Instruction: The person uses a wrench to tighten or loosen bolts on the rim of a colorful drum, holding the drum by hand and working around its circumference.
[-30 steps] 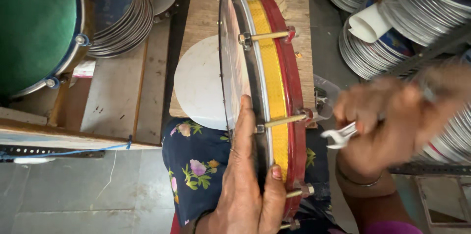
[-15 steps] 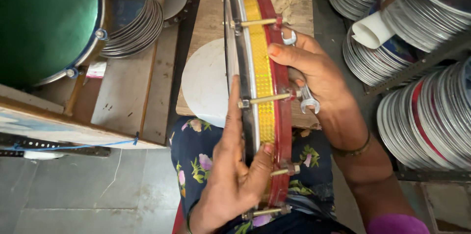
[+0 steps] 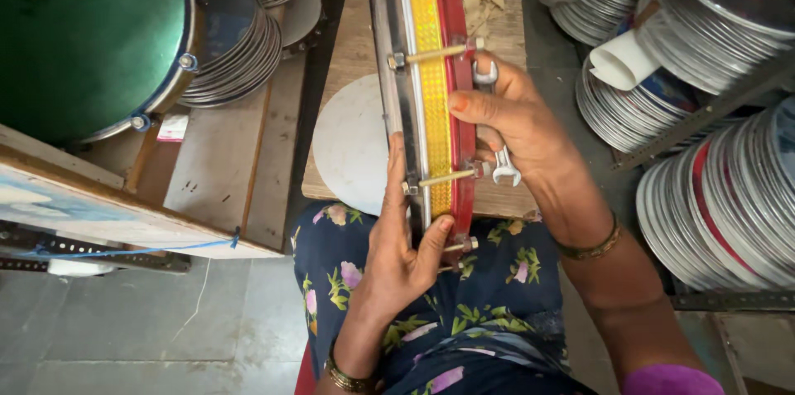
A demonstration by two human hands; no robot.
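A flat frame drum stands on edge over my lap, with a yellow band, a red rim and brass tension rods across it. My left hand lies flat against the drum's left face, thumb hooked over the near rim. My right hand grips the red rim from the right, thumb on top. A small silver double-ended spanner is tucked under the right hand's fingers, its jaws showing above and below them.
A wooden board with a white disc lies beyond my knees. A large green drum sits at the left beside stacked metal rims. More stacks of metal discs fill racks at the right.
A second ago my right hand was off to the right, working the spanner at a tension rod. It has since moved onto the drum's red rim and grips it, spanner still in hand.
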